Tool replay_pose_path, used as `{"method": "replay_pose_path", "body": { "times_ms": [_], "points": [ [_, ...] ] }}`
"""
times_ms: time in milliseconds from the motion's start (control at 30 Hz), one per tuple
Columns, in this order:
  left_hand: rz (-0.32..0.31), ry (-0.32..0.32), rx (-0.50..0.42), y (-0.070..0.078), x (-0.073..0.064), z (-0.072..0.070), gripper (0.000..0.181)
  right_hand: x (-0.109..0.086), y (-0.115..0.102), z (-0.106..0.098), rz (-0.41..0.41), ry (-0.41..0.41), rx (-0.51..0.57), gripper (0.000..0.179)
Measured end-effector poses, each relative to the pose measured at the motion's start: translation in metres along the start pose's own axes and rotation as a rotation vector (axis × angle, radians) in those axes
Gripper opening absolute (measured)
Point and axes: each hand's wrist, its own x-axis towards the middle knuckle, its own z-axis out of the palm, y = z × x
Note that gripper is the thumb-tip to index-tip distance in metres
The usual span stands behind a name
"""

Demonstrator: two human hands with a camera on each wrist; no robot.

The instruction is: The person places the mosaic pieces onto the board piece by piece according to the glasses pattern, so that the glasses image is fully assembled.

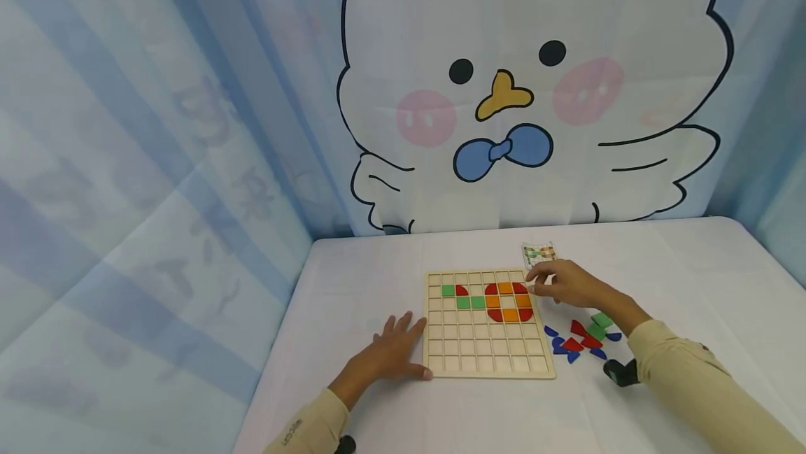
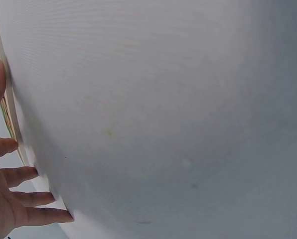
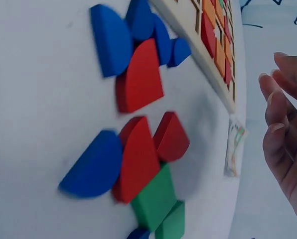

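Note:
A wooden grid board (image 1: 488,364) lies on the table, with green squares (image 1: 470,303), orange squares (image 1: 510,315) and red quarter-circle pieces (image 1: 494,315) set in its upper cells. My left hand (image 1: 392,352) rests at the board's left edge, fingers spread and thumb tip by the lower corner. In the left wrist view, that hand's fingers (image 2: 31,199) look straight. Over the board's upper right corner hovers my right hand (image 1: 569,285), beside a red corner piece (image 1: 519,287). Its fingers (image 3: 275,107) are loosely bent with thumb and index close together, and no piece shows between them.
Loose blue pieces (image 3: 96,167), red pieces (image 3: 141,79) and green pieces (image 3: 156,196) lie scattered right of the board, below the right forearm. A small patterned card (image 1: 538,252) sits behind the board's upper right corner. A printed curtain (image 1: 504,202) hangs behind the table.

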Motion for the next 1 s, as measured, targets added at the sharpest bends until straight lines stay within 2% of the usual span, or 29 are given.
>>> {"method": "replay_pose_path", "body": {
  "times_ms": [233, 433, 733, 833, 1000],
  "points": [
    [-0.001, 0.003, -0.008, 0.001, -0.001, 0.000, 0.104, -0.036, 0.018, -0.004, 0.122, -0.068, -0.063, 0.023],
    [-0.007, 0.002, -0.005, 0.001, -0.002, -0.001, 0.104, -0.057, 0.025, -0.005, 0.150, -0.086, -0.103, 0.025],
    [-0.004, -0.002, -0.010, 0.000, -0.001, 0.001, 0.104, -0.067, 0.035, -0.002, 0.157, -0.069, -0.192, 0.015],
    [-0.005, -0.002, -0.015, 0.000, -0.002, 0.000, 0.104, -0.066, 0.036, 0.000, 0.149, -0.063, -0.190, 0.012],
    [-0.011, -0.003, -0.010, 0.001, -0.004, -0.001, 0.103, -0.066, 0.034, 0.002, 0.166, -0.050, -0.192, 0.023]
  ]
}}
